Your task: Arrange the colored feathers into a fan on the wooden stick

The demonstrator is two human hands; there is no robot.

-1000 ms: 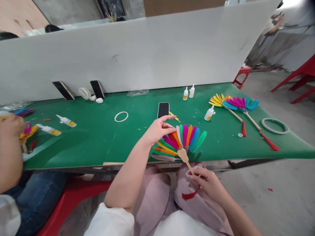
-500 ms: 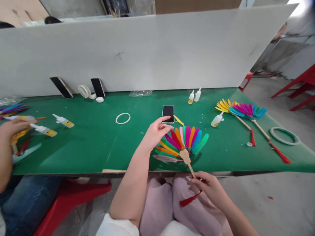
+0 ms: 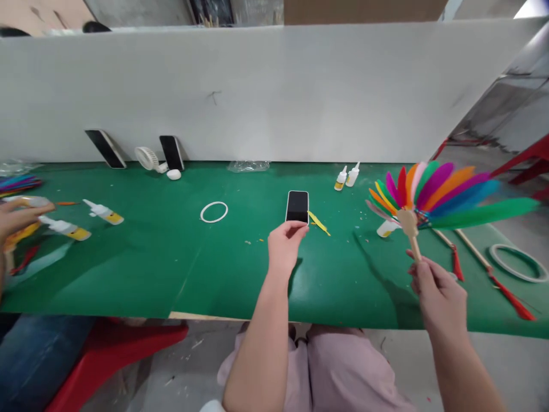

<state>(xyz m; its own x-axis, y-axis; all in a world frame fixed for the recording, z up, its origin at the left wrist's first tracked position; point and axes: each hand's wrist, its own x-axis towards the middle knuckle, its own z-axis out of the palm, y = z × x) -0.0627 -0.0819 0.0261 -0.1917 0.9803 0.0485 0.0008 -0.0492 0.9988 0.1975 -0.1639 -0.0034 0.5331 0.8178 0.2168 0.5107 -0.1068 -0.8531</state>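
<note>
My right hand (image 3: 440,292) grips the wooden handle of a feather fan (image 3: 409,223), raised over the right part of the table. Its feathers spread in many colours, and a long green one points right. My left hand (image 3: 288,243) is closed in a pinch just in front of a phone (image 3: 297,206) lying flat. Whatever is between those fingertips, if anything, does not show. Beside the phone lies a yellow feather strip (image 3: 318,222). Behind the raised fan, a glue bottle (image 3: 386,229) is partly covered, and so are the finished-looking fans with red tassels (image 3: 517,300).
Two glue bottles (image 3: 346,176) stand near the white partition (image 3: 240,97). A white ring (image 3: 214,212) lies left of centre, a tape roll (image 3: 518,263) at the right. Further left are a small fan (image 3: 148,158), propped phones (image 3: 171,152) and a co-worker's hand (image 3: 21,214) among glue bottles.
My right hand has lifted the feather fan from the table's front edge, up and to the right. My left hand has left the feathers, its fingers now drawn together near the phone.
</note>
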